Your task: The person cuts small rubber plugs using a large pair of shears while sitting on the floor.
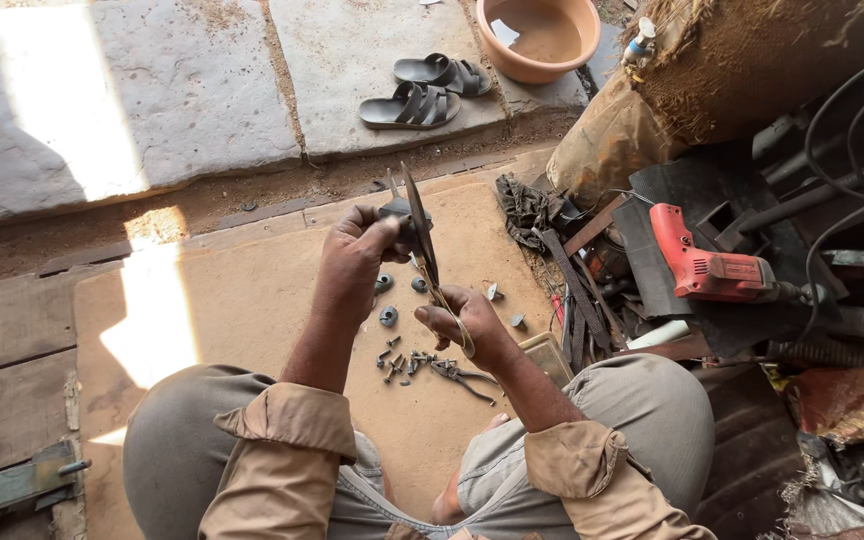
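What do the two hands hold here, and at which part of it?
Right hand grips large shears by the handles; left hand holds a small dark piece at the blades.

We find no labels, signs or screens here. One possible package: a crumpled reddish wrapper or bag [852, 400] at the right edge, lying among the clutter below the red power drill [704, 266]. Its surface is too creased and shadowed for us to tell more.

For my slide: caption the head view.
Left hand grips dark rubber piece, right hand works large shears above scattered bolts.
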